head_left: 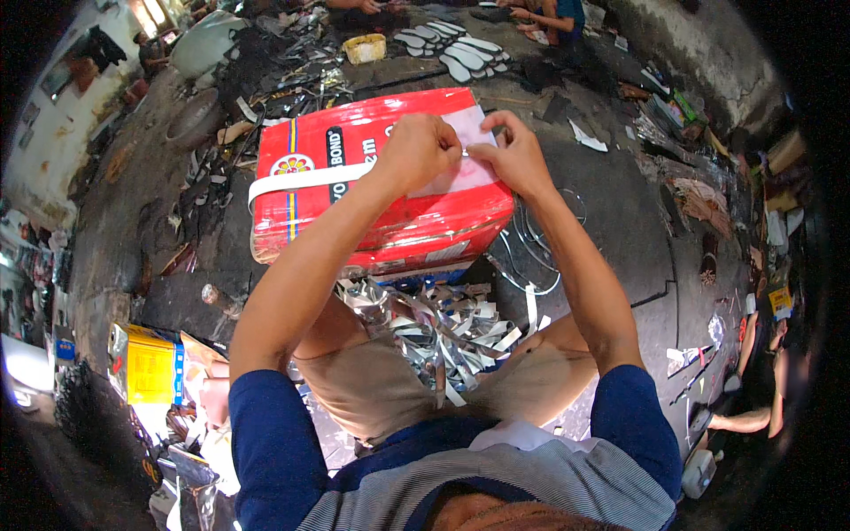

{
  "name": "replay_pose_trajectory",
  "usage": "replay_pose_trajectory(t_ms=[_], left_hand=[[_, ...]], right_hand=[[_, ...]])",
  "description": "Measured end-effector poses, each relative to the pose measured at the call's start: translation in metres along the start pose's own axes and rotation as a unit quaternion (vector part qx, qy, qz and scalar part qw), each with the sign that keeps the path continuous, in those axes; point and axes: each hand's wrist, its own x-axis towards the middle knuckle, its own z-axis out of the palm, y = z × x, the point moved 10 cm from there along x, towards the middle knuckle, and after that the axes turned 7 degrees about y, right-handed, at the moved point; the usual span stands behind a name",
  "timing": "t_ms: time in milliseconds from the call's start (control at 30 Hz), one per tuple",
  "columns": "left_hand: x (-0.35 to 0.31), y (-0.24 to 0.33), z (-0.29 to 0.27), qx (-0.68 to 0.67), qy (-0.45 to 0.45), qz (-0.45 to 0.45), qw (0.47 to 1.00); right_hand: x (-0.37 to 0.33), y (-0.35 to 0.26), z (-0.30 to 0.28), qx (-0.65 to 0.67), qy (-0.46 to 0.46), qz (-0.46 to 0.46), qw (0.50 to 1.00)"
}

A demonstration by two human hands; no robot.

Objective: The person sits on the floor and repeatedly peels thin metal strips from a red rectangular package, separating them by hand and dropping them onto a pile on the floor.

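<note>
A big red carton stands in front of me, with a pale whitish sheet on the right part of its top. Over that sheet my left hand is closed, its fingers pinched together on a white strip. From there the strip runs left across the carton and bends over its edge. Close by on the right, my right hand has curled fingers, its thumb tip beside the left fingertips. A tiny white bit shows between the hands; what the right fingers grip is too small to make out.
Many shiny silver and white strips lie heaped between my legs. A yellow tin stands at the left. Thin clear tubing or wire loops lie right of the carton. Farther off are white sole-shaped pieces, a yellow tub and other people.
</note>
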Motion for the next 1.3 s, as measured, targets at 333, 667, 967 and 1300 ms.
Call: replay_pose_trajectory(t_ms=[333, 667, 967, 1300], left_hand=[[0.004, 0.019, 0.011, -0.129, 0.100, 0.040, 0.986], [0.006, 0.018, 0.022, -0.188, 0.111, 0.039, 0.975], [0.009, 0.022, 0.022, -0.161, 0.109, 0.057, 0.979], [0.008, 0.015, 0.022, -0.159, 0.101, 0.031, 0.982]], right_hand=[[-0.002, 0.003, -0.008, 0.003, -0.031, -0.045, 0.998], [-0.038, 0.050, 0.020, 0.371, 0.018, 0.288, 0.882], [0.044, -0.020, -0.012, -0.313, 0.077, -0.141, 0.936], [0.021, 0.153, 0.011, -0.051, 0.027, 0.066, 0.996]])
